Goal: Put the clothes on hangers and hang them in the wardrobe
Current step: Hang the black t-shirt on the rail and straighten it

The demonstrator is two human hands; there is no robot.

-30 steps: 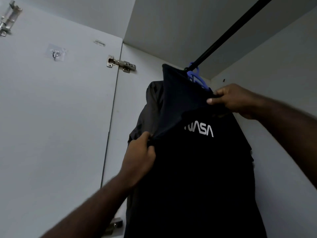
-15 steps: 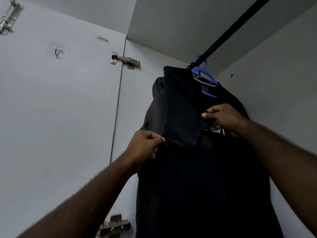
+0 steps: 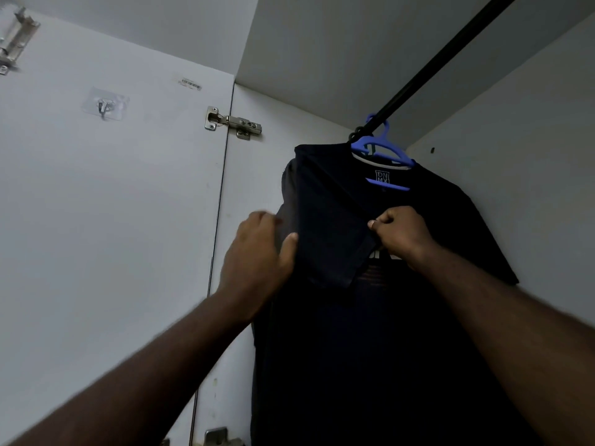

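— Where are the arms?
— Both bare forearms reach up and forward from the lower corners, converging.
— The left hand (image 3: pixel 257 252)?
— Blurred; palm turned right, thumb laid forward, fingers partly hidden, so its grasp can't be told.
— And the right hand (image 3: pixel 401 233)?
— Knuckles up, fingers curled, thumb and forefinger pinching the shirt (image 3: pixel 331 220).
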